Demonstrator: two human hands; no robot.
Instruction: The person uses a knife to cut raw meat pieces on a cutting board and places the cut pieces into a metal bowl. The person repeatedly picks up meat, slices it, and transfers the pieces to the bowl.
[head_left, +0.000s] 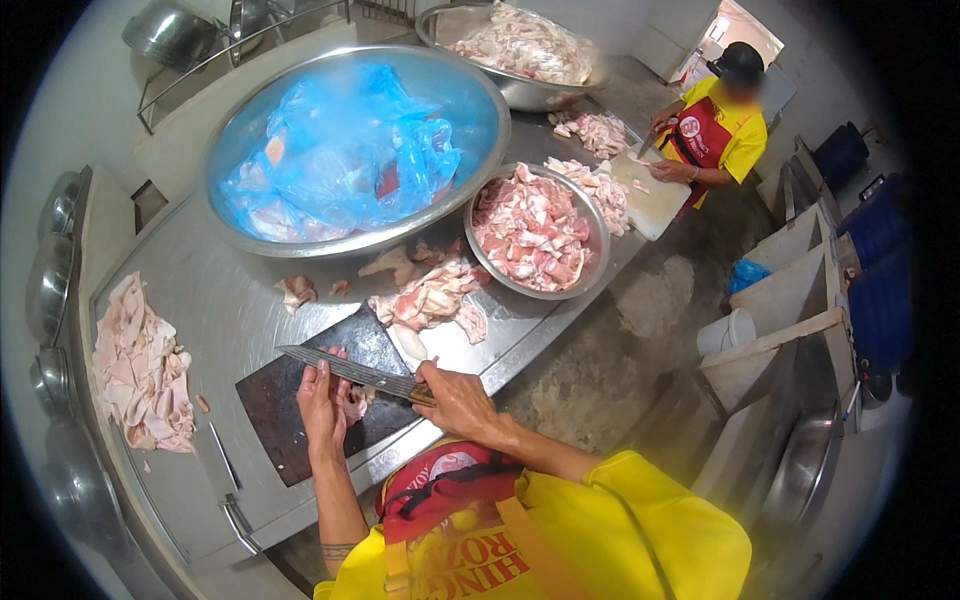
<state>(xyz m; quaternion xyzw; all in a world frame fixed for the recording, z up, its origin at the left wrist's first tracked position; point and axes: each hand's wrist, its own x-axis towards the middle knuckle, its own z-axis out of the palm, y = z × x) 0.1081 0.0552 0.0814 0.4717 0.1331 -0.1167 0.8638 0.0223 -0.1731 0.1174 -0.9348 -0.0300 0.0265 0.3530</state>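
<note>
My right hand [458, 403] grips the handle of a long knife [375, 377], whose dark blade points left above a dark cutting board [290, 408]. At the middle of the blade are the bent fingers of my left hand [322, 405], closed about it; the blade hides part of them. Beside my left palm, a small piece of pale meat [357, 402] shows over the board. Just past the board's far edge lies a heap of raw, skin-on meat pieces [430, 298]. A steel bowl [603, 255] full of cut pink meat stands beyond it.
A wide steel basin [490, 160] holds blue plastic bags; another basin [530, 97] behind it holds meat. Pale skins [145, 370] and a second knife [225, 455] lie at left. A co-worker [715, 140] cuts at a white board [655, 205]. A white bucket [728, 332] stands right.
</note>
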